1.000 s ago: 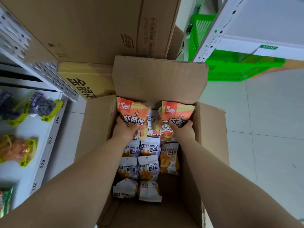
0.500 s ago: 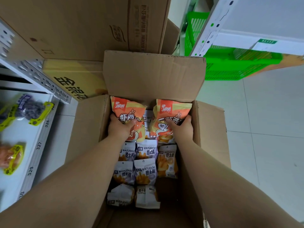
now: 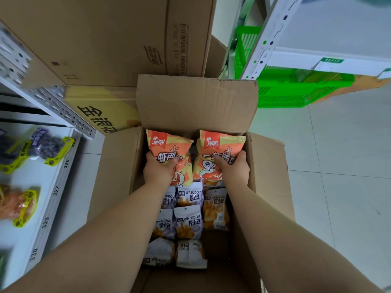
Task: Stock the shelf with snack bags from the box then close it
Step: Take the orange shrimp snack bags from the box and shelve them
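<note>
An open cardboard box [image 3: 196, 102] sits on the floor with its flaps up. My left hand [image 3: 159, 169] grips an orange snack bag [image 3: 167, 144] at the box's far left. My right hand [image 3: 233, 168] grips a second orange snack bag [image 3: 220, 144] beside it on the right. Both bags stand upright, lifted slightly above the other contents. Below my hands lie several white and purple WATUDOU bags [image 3: 188, 220] in rows. The white shelf [image 3: 50, 187] with numbered tags runs along the left.
Yellow-trimmed snack packs [image 3: 40, 146] lie on the left shelf. A large cardboard carton [image 3: 110, 39] and a yellow carton [image 3: 99, 115] stand behind the box. A green plastic basket [image 3: 296, 89] sits under a white rack at the right. Tiled floor lies to the right.
Both hands have kept hold of the orange bags and raised them a little. The view has shifted slightly, with the shelf sliding left.
</note>
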